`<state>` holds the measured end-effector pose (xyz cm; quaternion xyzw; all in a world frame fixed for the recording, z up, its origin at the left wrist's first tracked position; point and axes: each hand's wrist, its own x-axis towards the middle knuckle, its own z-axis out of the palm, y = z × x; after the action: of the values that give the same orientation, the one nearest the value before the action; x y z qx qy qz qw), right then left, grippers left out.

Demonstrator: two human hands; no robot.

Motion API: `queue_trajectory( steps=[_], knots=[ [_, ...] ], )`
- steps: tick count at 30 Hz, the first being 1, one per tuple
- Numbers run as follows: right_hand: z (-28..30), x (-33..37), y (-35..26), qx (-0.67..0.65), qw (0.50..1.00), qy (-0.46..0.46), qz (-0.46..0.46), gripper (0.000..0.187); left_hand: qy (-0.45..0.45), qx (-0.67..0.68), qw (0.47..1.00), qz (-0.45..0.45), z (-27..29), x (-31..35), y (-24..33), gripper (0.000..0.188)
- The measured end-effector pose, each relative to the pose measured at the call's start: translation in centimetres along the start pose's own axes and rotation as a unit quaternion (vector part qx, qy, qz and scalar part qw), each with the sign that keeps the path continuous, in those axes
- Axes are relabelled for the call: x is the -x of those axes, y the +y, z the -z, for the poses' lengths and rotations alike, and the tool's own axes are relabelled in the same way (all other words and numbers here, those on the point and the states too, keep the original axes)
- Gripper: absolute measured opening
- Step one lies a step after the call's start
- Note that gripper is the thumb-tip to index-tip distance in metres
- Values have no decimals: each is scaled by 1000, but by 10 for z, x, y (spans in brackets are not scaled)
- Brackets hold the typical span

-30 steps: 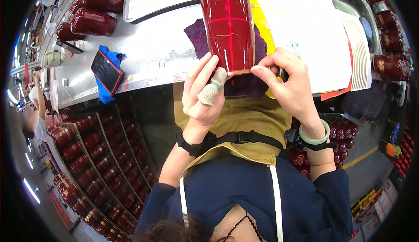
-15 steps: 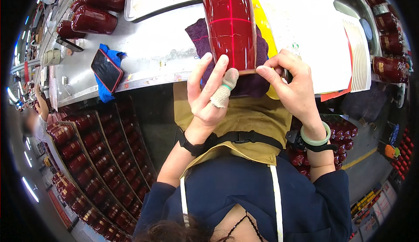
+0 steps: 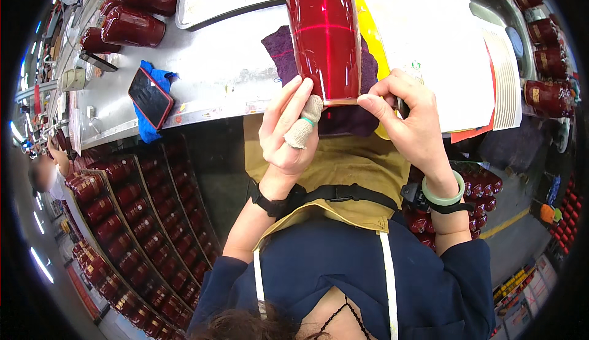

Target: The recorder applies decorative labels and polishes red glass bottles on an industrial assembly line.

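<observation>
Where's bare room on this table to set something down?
Bare tabletop shows between the phone and the purple cloth, below the tray. It's crowded upper left with dark red jars, centrally with the glossy jar, left hand and right hand, and rightward with papers.

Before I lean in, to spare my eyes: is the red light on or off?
On: bright red lines cross on the glossy jar, and a red line also shows on the purple cloth.

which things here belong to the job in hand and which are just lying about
Likely the job:
red jar between left hand and right hand
purple cloth beneath it
finger cover on left hand

Apparently lying about:
phone
blue cloth beneath it
papers
</observation>
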<state>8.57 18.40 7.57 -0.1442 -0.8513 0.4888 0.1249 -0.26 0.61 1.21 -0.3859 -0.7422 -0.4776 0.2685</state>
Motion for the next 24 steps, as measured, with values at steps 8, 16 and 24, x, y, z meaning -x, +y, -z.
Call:
queue_trajectory(
  steps=[8,16,24],
  knots=[
    [-1,-1,2,-1,1000,6,0,21,-30,-49,998,-24,3,3,3,31],
    [-4,-3,8,1,1000,11,1,22,-73,-24,995,-62,1,-11,8,30],
    [-2,-3,4,-14,1000,1,-7,23,-7,-2,1000,21,0,0,1,24]
  ],
)
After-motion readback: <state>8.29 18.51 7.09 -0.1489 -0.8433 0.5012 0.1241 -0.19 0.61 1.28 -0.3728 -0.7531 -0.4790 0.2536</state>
